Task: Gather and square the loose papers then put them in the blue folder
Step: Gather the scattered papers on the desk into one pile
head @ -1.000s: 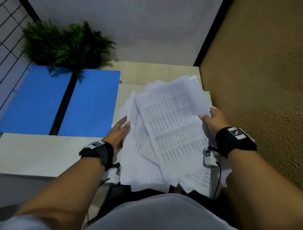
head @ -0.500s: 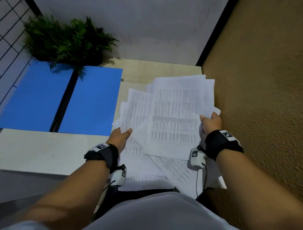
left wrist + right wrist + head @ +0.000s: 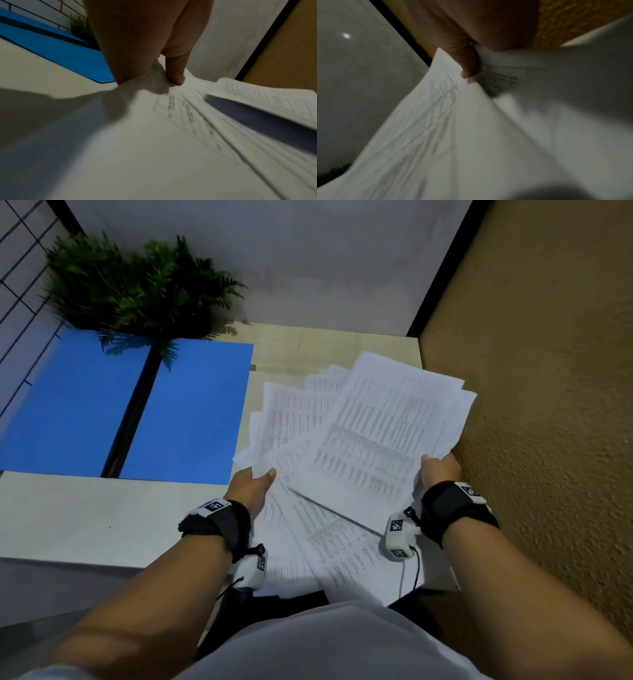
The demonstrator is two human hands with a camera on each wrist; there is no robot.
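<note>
Papers (image 3: 359,446), fanned and uneven, sit pinched in my left hand (image 3: 251,487) and my right hand (image 3: 440,470), raised over the worktop (image 3: 85,518). My wrist views show each thumb (image 3: 175,70) clamped on top; only the head view shows the blue folder (image 3: 185,412) lying open, left of them.

Printed text: blurring on the papers (image 3: 373,440), unreadable.
Left hand (image 3: 251,486) fingers: hiding under sheets.
Blue folder (image 3: 191,412): left edge running off-frame.
</note>
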